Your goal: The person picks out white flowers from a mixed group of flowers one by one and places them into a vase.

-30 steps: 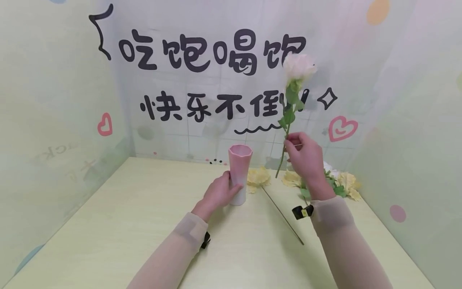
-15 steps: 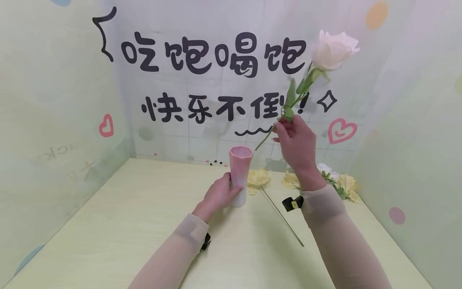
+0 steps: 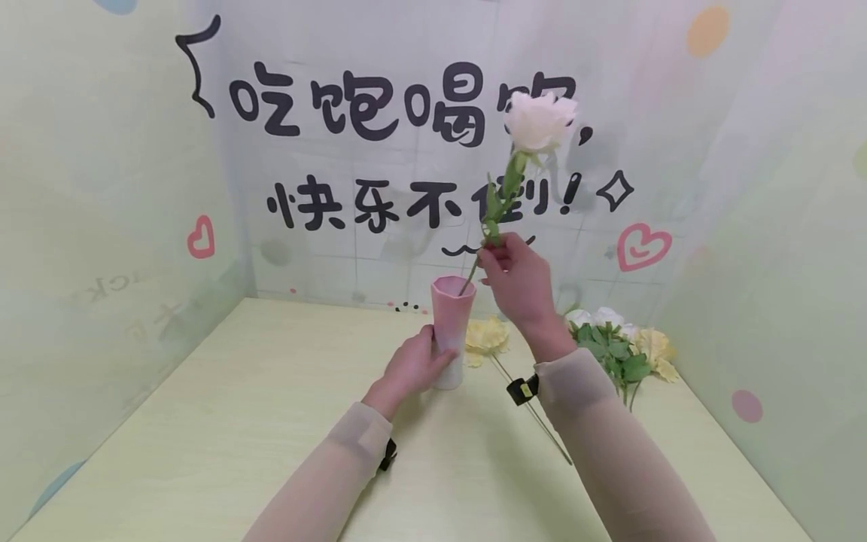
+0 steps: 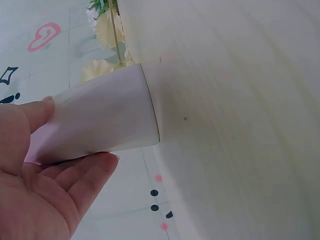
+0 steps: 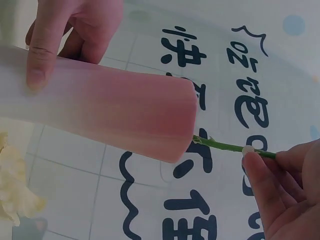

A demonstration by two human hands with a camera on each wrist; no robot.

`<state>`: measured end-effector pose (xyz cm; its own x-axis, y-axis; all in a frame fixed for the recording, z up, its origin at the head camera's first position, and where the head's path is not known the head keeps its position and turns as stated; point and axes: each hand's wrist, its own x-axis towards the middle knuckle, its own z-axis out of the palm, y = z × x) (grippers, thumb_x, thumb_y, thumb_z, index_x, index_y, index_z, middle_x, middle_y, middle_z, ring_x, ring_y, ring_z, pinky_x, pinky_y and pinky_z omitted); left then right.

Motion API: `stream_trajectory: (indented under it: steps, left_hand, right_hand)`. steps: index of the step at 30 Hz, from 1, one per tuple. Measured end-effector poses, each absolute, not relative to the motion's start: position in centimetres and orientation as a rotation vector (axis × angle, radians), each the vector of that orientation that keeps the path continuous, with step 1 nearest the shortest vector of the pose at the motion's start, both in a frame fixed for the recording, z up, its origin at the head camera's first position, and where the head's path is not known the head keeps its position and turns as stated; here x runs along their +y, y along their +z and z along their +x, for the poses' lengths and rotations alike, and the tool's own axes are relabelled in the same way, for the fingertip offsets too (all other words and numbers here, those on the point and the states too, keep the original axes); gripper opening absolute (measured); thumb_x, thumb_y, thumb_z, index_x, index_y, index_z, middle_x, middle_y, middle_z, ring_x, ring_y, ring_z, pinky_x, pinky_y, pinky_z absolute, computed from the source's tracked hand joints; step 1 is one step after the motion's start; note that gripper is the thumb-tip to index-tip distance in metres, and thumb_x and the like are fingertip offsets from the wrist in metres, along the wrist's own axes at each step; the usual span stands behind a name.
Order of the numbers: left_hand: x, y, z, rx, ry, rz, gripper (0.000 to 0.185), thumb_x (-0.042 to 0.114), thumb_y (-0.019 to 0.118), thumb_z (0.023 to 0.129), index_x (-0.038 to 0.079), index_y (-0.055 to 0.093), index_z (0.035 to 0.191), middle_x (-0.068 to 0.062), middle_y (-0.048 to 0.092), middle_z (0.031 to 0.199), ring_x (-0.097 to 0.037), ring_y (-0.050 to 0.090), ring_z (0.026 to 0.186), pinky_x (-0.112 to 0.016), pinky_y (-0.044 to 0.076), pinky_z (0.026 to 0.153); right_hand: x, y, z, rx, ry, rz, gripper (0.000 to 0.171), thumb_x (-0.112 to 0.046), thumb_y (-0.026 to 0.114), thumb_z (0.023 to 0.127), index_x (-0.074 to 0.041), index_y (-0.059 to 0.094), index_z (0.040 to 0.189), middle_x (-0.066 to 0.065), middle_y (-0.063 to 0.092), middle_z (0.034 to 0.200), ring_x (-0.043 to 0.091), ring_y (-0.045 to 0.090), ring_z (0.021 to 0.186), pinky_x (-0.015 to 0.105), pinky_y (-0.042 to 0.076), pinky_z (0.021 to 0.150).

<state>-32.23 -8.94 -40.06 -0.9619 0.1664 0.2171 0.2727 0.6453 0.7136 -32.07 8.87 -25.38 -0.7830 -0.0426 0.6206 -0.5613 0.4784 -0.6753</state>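
Left hand [image 3: 415, 361] wraps fingers round the pink-and-white vase [image 3: 450, 320]; right fingertips [image 3: 489, 262] pinch the white rose [image 3: 538, 124] by its stem, tip inside the mouth. Twelve o'clock: backdrop [image 3: 393, 162] reads “吃饱喝…快乐不…!”, partly covered.

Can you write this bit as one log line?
left hand: grips pink-white vase | right hand: pinches pale rose by stem | stem end: at vase mouth | yellow flower: on table

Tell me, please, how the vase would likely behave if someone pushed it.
The vase may tip if pushed high up, being tall and narrow. Its surface looks smooth, so it might be slippery. The left hand gripping it would probably steady it.
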Motion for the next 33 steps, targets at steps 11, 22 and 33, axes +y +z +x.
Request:
stream_trajectory:
  steps: [11, 22, 33]
  left_hand:
    - [-8.9, -40.2, -32.4, -2.720, -1.200, -0.388, 0.061, 0.033, 0.070, 0.109, -0.008, 0.051, 0.150, -0.028, 0.069, 0.143, -0.042, 0.071, 0.130, -0.058, 0.058, 0.111]
    - [-9.1, -40.2, -32.5, -2.735, -1.189, -0.395, 0.062, 0.034, 0.068, 0.110, -0.007, 0.050, 0.152, -0.027, 0.068, 0.146, -0.042, 0.070, 0.132, -0.058, 0.057, 0.112]
    - [-9.2, -40.2, -32.5, -2.735, -1.168, -0.404, 0.064, 0.034, 0.068, 0.110, -0.008, 0.049, 0.153, -0.029, 0.068, 0.145, -0.043, 0.071, 0.130, -0.058, 0.058, 0.110]
  right_hand:
    - [8.1, -26.4, -33.0, -2.334, 1.217, 0.504, 0.020, -0.015, 0.066, 0.109, 0.000, 0.072, 0.122, 0.019, 0.078, 0.109, 0.032, 0.079, 0.095, 0.038, 0.069, 0.079]
    - [7.9, -26.9, -33.2, -2.433, 1.138, 0.489, 0.023, -0.020, 0.065, 0.109, -0.005, 0.072, 0.126, 0.014, 0.080, 0.113, 0.029, 0.078, 0.100, 0.045, 0.066, 0.087]
    - [7.8, -27.3, -33.3, -2.456, 1.129, 0.496, 0.021, -0.019, 0.065, 0.108, -0.005, 0.072, 0.122, 0.014, 0.080, 0.112, 0.029, 0.079, 0.102, 0.045, 0.065, 0.090]
